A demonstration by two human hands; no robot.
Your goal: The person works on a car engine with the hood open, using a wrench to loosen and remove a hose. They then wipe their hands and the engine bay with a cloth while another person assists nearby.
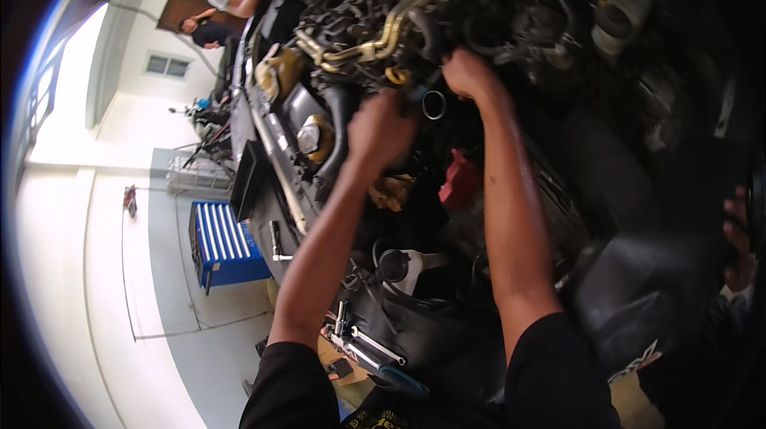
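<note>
1. Engine [331,18] fills the upper middle of the view, under an open bay, with both of the person's bare hands reaching into it.
2. Left hand [381,127] is blurred and low among the parts, just beside a yellow loop [396,75]; whether its fingers are wide, narrow or holding something cannot be told.
3. Right hand [469,74] reaches in farther, bent at the wrist; its fingertips are hidden among dark parts, so their grip cannot be told either.
4. Between the two hands sits a round metal ring [433,104], rim toward the camera.
5. Gold-coloured pipes [392,26] run across the engine above the hands.
6. Nearer the person, a tan crumpled piece [391,192] lies below the left hand, and a red piece [460,180] lies beside the right forearm.
7. Closer still stands a white container [412,269] with a black cap.
8. A ratchet [276,241] lies left of the left forearm; a wrench [379,347] lies between the forearms, near the lower edge.
9. Beyond, at left, stands a blue tool chest [231,269]; another person's hand [738,229] shows at the right edge.
</note>
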